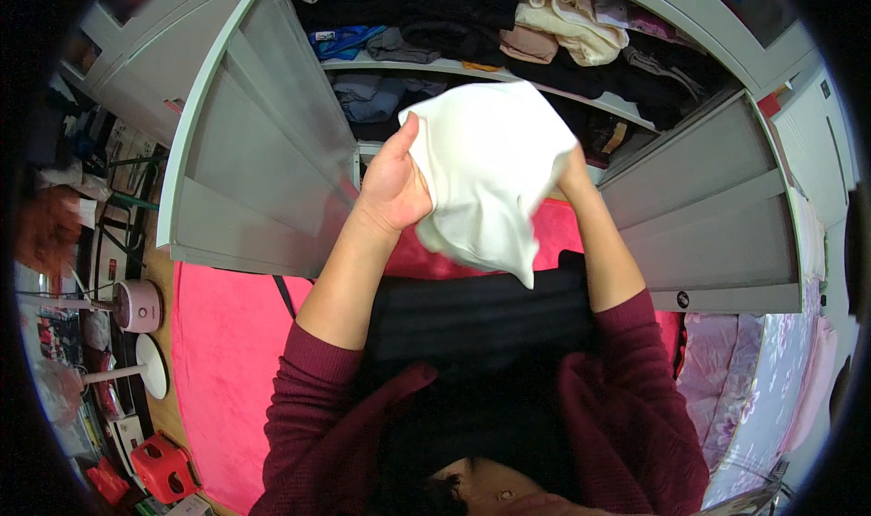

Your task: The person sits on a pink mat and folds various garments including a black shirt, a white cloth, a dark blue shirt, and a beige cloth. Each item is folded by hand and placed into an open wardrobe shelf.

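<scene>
A white cloth garment (490,155) is held up between my two hands, before the shelves of a wardrobe. My left hand (398,175) grips its left edge, thumb up on the near side and fingers partly behind the fabric. At the garment's right edge is my right hand (573,169), its fingers mostly hidden by the cloth. A pointed corner of the cloth hangs down over my black clothing, slightly blurred. Behind it, folded and piled clothes lie on the wardrobe shelf (442,65), among them a cream garment (578,36) and a blue one (347,41).
Two wardrobe doors stand open, one at the left (258,155) and one at the right (708,230). A pink rug (224,366) covers the floor. A bed with floral bedding (735,380) is at the right; a red plastic stool (163,467) stands at lower left.
</scene>
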Demonstrator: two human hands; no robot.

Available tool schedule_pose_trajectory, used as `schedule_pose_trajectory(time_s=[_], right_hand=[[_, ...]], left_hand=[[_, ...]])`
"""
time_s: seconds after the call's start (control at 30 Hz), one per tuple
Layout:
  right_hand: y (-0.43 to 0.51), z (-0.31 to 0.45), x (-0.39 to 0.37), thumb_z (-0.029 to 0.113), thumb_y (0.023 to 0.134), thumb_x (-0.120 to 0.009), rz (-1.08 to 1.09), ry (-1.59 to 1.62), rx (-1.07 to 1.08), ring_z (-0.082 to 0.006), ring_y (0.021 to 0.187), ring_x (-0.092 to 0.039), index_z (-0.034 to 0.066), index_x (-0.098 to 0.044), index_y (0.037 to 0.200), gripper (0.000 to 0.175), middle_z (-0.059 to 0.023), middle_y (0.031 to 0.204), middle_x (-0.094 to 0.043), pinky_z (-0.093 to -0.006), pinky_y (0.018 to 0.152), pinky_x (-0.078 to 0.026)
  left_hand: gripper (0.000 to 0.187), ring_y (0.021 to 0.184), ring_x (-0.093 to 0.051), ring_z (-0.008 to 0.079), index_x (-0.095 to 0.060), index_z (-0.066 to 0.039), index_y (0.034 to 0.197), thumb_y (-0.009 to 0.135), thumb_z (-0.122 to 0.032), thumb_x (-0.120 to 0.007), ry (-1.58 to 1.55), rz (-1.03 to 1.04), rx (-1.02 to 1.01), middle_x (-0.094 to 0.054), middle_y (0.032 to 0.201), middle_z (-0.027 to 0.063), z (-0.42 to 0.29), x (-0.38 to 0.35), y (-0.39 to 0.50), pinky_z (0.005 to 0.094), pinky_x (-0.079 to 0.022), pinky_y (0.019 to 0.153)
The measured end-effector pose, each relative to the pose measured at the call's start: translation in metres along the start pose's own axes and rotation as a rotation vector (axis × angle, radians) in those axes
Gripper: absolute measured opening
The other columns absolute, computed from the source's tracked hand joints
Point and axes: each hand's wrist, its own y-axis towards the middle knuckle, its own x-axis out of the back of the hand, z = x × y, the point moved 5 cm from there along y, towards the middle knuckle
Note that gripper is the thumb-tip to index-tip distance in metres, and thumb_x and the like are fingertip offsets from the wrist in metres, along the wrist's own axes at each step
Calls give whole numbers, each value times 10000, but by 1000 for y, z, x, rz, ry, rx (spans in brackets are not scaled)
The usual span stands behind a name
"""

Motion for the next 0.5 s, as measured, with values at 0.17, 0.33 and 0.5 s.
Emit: schedule_pose_trajectory(time_s=[0.17,0.33,0.5], right_hand=[[8,30,1,571,1056,-326,206,717,-440,-236,858,-685,-46,-688,980,719,-118,914,-705,-364,833,-556],[-11,71,-21,362,970,-655,569,542,-285,-121,972,-616,7,-646,1189,417,-33,1051,-678,-305,892,-498],[-9,78,-18,225,965,-688,240,713,-294,-84,876,-630,-10,-646,1140,296,-26,1010,-696,-254,787,-525]], left_hand=[[622,1431,-389,328,-354,-7,1502,1070,-455,-364,-4,-27,-113,-416,1542,169,-5,-10,-4,469,-271,1202],[622,1419,-408,304,-374,12,1486,1060,-440,-411,22,-141,-240,-454,1511,179,-15,-7,-1,454,-285,1197],[648,1285,-540,282,-458,17,1425,1027,-493,-478,268,-135,-100,-563,1390,178,-8,-7,0,446,-411,1113]])
